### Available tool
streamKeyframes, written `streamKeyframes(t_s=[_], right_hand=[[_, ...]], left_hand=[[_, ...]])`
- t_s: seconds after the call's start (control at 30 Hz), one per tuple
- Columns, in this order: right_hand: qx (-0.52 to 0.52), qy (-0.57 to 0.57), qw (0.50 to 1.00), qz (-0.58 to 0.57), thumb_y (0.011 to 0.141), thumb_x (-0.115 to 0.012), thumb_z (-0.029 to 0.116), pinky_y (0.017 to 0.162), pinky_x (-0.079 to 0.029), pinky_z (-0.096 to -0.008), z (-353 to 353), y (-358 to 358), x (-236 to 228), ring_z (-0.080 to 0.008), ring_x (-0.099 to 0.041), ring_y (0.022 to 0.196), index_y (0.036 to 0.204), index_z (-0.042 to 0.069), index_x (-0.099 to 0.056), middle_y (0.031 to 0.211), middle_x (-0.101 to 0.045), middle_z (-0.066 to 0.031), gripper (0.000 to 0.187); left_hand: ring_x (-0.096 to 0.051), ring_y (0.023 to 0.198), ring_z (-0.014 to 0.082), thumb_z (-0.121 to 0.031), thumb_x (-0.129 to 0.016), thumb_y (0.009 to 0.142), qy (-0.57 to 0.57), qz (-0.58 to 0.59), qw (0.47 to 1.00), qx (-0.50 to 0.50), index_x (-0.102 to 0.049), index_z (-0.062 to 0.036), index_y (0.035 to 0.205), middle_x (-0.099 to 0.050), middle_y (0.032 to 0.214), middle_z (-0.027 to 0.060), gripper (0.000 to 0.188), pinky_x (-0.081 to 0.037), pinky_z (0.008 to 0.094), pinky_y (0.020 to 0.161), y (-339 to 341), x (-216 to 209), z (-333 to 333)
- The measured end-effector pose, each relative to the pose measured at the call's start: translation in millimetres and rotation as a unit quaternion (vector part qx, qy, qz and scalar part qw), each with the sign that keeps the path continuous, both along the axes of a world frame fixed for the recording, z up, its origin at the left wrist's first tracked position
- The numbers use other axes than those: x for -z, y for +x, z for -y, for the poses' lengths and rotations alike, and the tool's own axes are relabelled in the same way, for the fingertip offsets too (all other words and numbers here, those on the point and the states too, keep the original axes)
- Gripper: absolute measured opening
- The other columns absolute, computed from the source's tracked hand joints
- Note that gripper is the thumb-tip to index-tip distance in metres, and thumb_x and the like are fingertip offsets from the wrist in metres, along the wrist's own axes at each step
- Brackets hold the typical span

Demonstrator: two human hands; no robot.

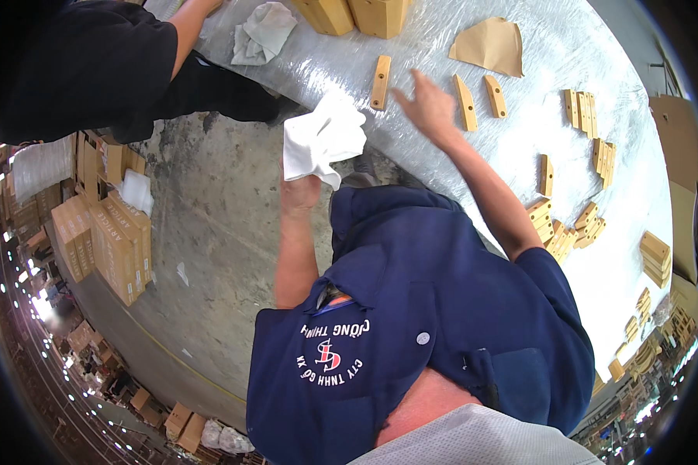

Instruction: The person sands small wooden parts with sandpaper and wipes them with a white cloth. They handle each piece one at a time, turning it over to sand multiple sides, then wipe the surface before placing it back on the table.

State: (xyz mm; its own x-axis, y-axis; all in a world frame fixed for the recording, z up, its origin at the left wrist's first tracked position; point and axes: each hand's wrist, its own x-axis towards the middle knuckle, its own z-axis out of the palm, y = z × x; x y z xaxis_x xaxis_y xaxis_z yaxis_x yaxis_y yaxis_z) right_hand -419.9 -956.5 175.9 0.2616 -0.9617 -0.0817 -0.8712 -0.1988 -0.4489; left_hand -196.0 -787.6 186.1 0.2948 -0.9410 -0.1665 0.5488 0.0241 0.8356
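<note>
My left hand (300, 194) is shut on a white cloth (323, 136), holding it up at the near edge of the plastic-wrapped table (326, 54). My right hand (425, 105) is stretched out over the table with fingers spread and nothing in it. It hovers between a small flat wooden piece with two holes (380, 81) on its left and two similar wooden pieces (465, 102) (495, 96) on its right. My dark blue shirt (434, 310) fills the lower middle.
A person in a black shirt (93, 62) stands at the upper left by the table. A crumpled rag (262, 32), a brown paper sheet (490, 46), larger wooden blocks (357, 14) and several piles of small wooden pieces (582, 225) lie on the table. Stacked cartons (105, 232) stand on the concrete floor.
</note>
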Motion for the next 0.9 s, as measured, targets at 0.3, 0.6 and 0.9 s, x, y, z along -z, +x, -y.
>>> streamKeyframes(t_s=[0.3, 0.6, 0.9], right_hand=[[0.017, 0.163, 0.963, 0.216, 0.082, -0.061, 0.023, 0.079, -0.051, -0.0464, -7.6, 52.6, 39.3, -0.0421, -0.065, 0.092, 0.122, -0.004, -0.043, 0.099, -0.064, -0.0298, 0.051], [-0.079, 0.082, 0.971, 0.209, 0.095, -0.051, 0.023, 0.067, -0.049, -0.0504, -68.6, 13.6, -62.9, -0.0468, -0.062, 0.081, 0.119, -0.001, -0.042, 0.084, -0.063, -0.0285, 0.035], [0.052, -0.02, 0.976, 0.213, 0.1, -0.041, 0.034, 0.067, -0.05, -0.0495, -44.2, -35.7, -40.4, -0.0411, -0.065, 0.083, 0.115, 0.003, -0.055, 0.083, -0.066, -0.0243, 0.037]], left_hand=[[-0.063, 0.103, 0.0194, -0.026, -0.055, 0.097, 0.098, 0.157, 0.982, -0.03, -0.055, 0.0072, 0.121, -0.065, 0.112, 0.012, 0.041, -0.051, 0.0327, 0.085, -7.8, 9.0, 28.8], [-0.062, 0.098, 0.0199, -0.024, -0.055, 0.098, 0.117, -0.01, 0.993, -0.006, -0.049, 0.0003, 0.127, -0.061, 0.114, 0.0104, 0.039, -0.052, 0.0317, 0.082, -73.3, -23.7, 136.7], [-0.059, 0.105, 0.0164, -0.026, -0.055, 0.099, 0.029, 0.085, 0.996, 0.027, -0.052, 0.0016, 0.124, -0.062, 0.114, 0.0082, 0.037, -0.047, 0.0283, 0.089, -161.5, -49.6, 118.3]])
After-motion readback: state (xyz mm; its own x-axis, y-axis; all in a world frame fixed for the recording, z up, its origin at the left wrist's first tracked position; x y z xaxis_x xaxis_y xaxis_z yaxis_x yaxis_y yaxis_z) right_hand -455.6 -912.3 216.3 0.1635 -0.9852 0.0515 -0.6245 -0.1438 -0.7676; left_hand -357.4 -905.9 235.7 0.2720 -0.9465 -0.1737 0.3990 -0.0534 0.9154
